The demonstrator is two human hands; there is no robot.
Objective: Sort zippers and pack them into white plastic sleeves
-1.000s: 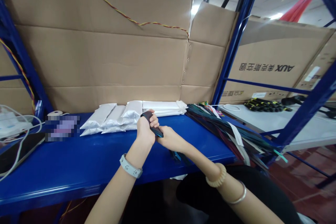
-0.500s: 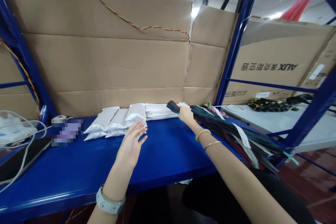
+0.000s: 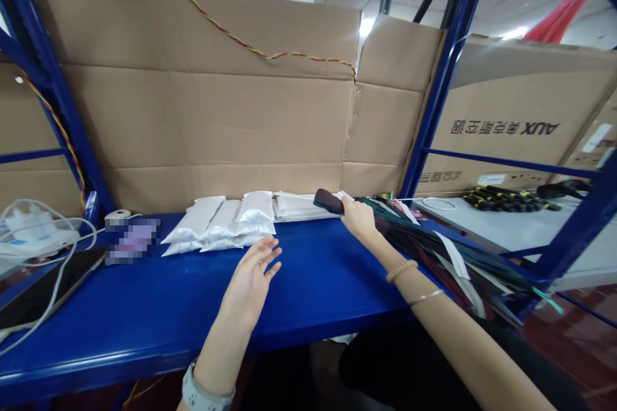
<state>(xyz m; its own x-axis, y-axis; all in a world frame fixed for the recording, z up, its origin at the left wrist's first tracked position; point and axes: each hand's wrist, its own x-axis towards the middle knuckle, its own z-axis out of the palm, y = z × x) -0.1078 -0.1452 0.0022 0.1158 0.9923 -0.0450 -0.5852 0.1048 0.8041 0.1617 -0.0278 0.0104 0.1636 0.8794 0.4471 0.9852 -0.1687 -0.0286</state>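
My right hand (image 3: pixel 357 218) is closed around the folded end of a dark maroon fabric strip (image 3: pixel 329 201) at the back right of the blue table. From under that hand, a bundle of long fabric strips (image 3: pixel 424 247), dark green, maroon and white, runs toward the right front. My left hand (image 3: pixel 251 279) hovers over the table, fingers loosely apart and holding nothing. Just beyond it lie several puffed white packets (image 3: pixel 241 225), stacked in a row. Flat white packets (image 3: pixel 299 207) are piled between those and the fabric strip.
Blue shelf posts (image 3: pixel 436 103) and a tall cardboard wall (image 3: pixel 216 115) bound the table (image 3: pixel 308 282). At left are a tape roll (image 3: pixel 117 217), a blurred purple item (image 3: pixel 132 241), a dark flat object (image 3: pixel 43 289) and white cables (image 3: pixel 58 276). Black-and-yellow items (image 3: pixel 506 199) lie on the neighbouring table.
The strip end showing at my right hand was dark teal and is now maroon. That hand has shifted slightly right. The whole view has moved a little; my left hand stays open.
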